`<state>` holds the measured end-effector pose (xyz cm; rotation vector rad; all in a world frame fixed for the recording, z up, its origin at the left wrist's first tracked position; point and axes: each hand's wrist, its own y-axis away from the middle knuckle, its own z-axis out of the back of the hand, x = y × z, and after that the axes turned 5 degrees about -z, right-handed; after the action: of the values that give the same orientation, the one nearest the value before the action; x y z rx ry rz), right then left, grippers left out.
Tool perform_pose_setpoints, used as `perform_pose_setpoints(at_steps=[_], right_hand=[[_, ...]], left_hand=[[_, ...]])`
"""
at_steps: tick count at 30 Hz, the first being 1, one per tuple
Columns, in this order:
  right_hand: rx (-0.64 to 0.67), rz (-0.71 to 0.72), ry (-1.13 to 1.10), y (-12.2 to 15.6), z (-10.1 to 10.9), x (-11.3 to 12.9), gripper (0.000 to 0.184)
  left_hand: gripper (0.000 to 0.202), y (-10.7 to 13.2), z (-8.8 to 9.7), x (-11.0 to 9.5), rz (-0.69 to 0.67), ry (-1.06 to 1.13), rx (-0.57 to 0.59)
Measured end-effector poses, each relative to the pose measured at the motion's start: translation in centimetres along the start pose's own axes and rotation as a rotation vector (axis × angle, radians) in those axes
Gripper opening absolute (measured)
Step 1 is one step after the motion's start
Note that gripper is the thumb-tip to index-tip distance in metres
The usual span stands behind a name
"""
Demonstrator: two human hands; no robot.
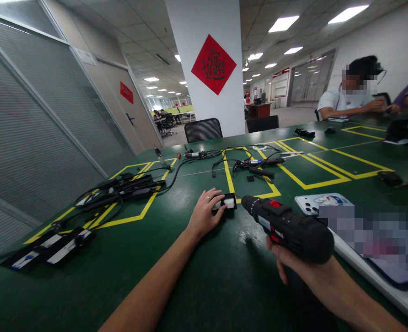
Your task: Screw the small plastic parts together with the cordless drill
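My right hand [286, 258] is wrapped round the grip of a black and red cordless drill [290, 226], held above the green table [197, 286]. The drill points left, its thin bit reaching close to a small black part with a white block [229, 202]; whether the bit touches it I cannot tell. My left hand [207, 212] presses that small part down on the table, fingers over its far side and thumb along its near side. The part's left end is hidden under the fingers.
Black cabled devices [131, 186] lie at left, with two flat black-and-white pieces [62, 249] nearer me. Cabled tools [259, 163] rest ahead inside yellow tape outlines. A phone [324, 200] and a white laptop-like edge [369, 281] are at right. A co-worker [352, 99] sits at far right.
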<state>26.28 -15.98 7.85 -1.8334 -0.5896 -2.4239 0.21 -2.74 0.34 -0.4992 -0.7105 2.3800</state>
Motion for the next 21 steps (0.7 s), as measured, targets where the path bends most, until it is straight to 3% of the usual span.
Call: perform_pose_setpoints(at_steps=[8, 21], right_hand=[[0.021, -0.018, 0.051, 0.18, -0.06, -0.42, 0.044], [0.04, -0.037, 0.09, 0.32, -0.15, -0.34, 0.043]], left_hand=[[0.024, -0.27, -0.35, 0.13, 0.068, 0.228, -0.01], [0.025, -0.45, -0.33, 0.36, 0.086, 0.3, -0.007]])
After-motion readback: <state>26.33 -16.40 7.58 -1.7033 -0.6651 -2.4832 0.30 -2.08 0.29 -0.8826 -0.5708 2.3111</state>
